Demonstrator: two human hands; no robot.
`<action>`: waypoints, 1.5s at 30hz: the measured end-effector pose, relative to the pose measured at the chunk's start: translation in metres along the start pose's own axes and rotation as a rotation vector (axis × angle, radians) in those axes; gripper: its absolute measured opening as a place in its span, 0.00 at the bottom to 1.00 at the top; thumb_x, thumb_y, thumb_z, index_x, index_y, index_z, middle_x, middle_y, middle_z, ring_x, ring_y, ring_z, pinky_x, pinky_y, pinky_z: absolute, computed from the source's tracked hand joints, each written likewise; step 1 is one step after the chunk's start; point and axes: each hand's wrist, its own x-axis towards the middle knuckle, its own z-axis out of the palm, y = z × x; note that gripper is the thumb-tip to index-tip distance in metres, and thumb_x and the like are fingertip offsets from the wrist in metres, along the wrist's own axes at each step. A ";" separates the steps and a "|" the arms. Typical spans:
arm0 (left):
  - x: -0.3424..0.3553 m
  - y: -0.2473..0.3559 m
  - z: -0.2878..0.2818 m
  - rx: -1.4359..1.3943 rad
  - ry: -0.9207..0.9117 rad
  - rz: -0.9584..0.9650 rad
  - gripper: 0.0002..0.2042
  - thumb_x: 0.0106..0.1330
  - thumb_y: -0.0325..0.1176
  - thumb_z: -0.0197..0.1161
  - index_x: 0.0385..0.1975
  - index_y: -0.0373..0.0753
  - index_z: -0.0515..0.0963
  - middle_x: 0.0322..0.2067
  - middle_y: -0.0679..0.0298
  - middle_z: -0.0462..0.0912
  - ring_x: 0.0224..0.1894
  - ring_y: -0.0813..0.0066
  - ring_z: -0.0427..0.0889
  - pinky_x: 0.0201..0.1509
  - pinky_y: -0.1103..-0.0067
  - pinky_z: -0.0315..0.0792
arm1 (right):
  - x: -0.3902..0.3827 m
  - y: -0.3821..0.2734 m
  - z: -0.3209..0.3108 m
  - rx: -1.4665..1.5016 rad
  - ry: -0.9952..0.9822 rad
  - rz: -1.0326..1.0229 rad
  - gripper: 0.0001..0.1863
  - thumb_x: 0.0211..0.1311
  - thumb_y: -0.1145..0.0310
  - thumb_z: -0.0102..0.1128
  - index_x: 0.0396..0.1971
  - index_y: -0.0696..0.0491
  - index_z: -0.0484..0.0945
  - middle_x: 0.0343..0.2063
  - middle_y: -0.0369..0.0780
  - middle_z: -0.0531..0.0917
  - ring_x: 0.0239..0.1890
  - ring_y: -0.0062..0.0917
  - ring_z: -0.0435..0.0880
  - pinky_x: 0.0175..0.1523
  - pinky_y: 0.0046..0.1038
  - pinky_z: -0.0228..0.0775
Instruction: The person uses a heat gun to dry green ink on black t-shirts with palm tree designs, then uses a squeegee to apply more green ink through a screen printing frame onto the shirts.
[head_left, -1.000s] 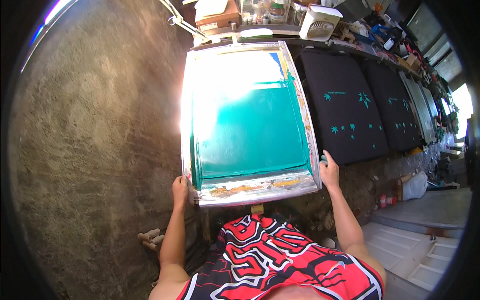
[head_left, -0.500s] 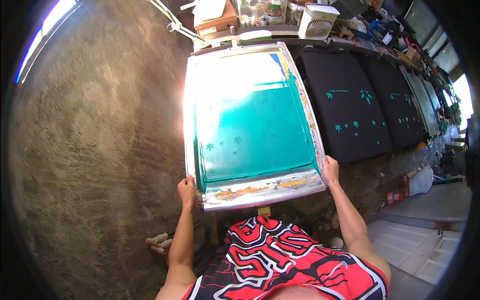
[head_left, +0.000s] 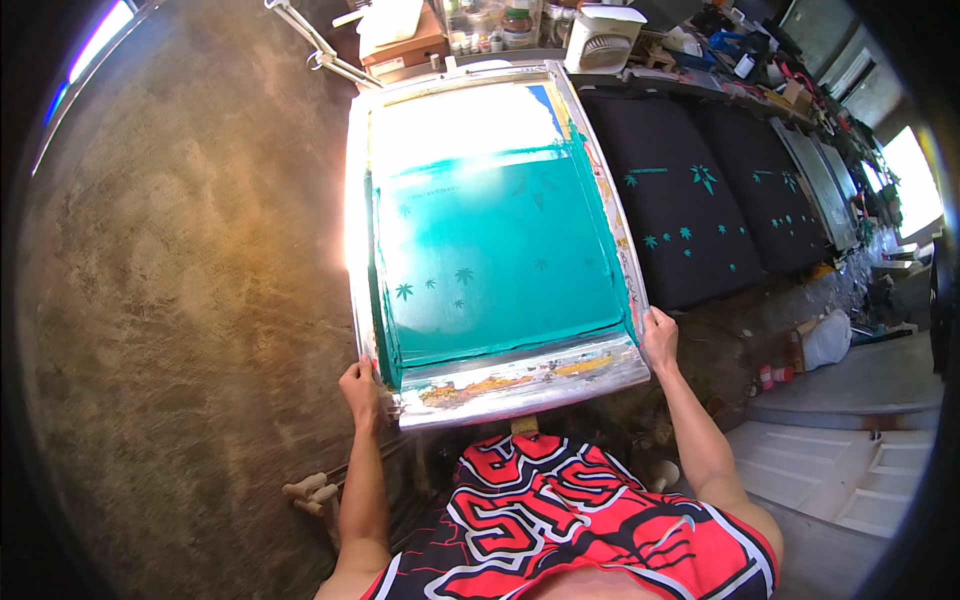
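Between my two hands is a large screen printing frame [head_left: 520,385], its mesh coated with teal ink and marked with dark leaf shapes. My left hand [head_left: 361,390] grips the frame's near left corner. On the opposite side, my right hand [head_left: 658,340] closes round the near right edge. Strong glare whitens the far part of the mesh. What lies beneath the frame is hidden. To the right of it, a black fabric panel [head_left: 670,250] printed with teal leaves lies flat, and a second black printed panel [head_left: 770,220] lies beyond it.
A white fan [head_left: 603,40] stands past the frame's far right corner. Jars [head_left: 517,28] and a brown box [head_left: 403,45] line the far shelf. A metal lamp arm [head_left: 318,45] reaches in at the far left. A rough brown wall [head_left: 180,250] runs along the left.
The frame and the surroundings sit slightly further left in the picture, and the glare on the mesh has shifted toward the far end. Both hands keep their hold.
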 end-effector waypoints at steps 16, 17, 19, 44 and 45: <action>0.015 -0.012 0.009 -0.158 -0.105 -0.106 0.20 0.76 0.40 0.59 0.25 0.29 0.80 0.18 0.70 0.74 0.22 0.84 0.69 0.25 0.79 0.62 | 0.009 -0.008 0.010 -0.063 -0.020 -0.008 0.17 0.71 0.65 0.51 0.27 0.63 0.73 0.18 0.50 0.72 0.20 0.28 0.70 0.30 0.36 0.62; 0.016 -0.013 0.008 -0.146 -0.114 -0.103 0.21 0.76 0.40 0.59 0.25 0.29 0.80 0.18 0.70 0.74 0.22 0.84 0.69 0.25 0.78 0.62 | 0.008 -0.010 0.009 -0.069 -0.028 0.006 0.17 0.71 0.65 0.51 0.26 0.63 0.72 0.17 0.49 0.72 0.20 0.28 0.70 0.30 0.36 0.62; 0.016 -0.017 0.006 -0.122 -0.111 -0.100 0.21 0.75 0.41 0.59 0.24 0.29 0.80 0.17 0.70 0.74 0.21 0.83 0.69 0.25 0.78 0.62 | 0.007 -0.017 0.006 -0.071 -0.039 0.003 0.17 0.71 0.65 0.51 0.26 0.63 0.72 0.17 0.49 0.71 0.20 0.27 0.70 0.29 0.35 0.62; 0.016 -0.017 0.004 0.079 -0.132 -0.034 0.22 0.72 0.47 0.61 0.29 0.28 0.81 0.18 0.59 0.79 0.24 0.75 0.76 0.31 0.71 0.69 | 0.012 -0.007 -0.003 -0.108 -0.077 0.035 0.15 0.71 0.66 0.50 0.30 0.64 0.74 0.24 0.55 0.77 0.26 0.40 0.78 0.35 0.40 0.67; 0.017 -0.017 0.002 0.097 -0.144 -0.038 0.22 0.72 0.47 0.60 0.30 0.28 0.82 0.19 0.58 0.79 0.24 0.74 0.76 0.31 0.71 0.70 | 0.012 -0.007 -0.002 -0.109 -0.070 -0.020 0.15 0.71 0.66 0.50 0.31 0.64 0.74 0.24 0.54 0.78 0.26 0.40 0.78 0.36 0.40 0.67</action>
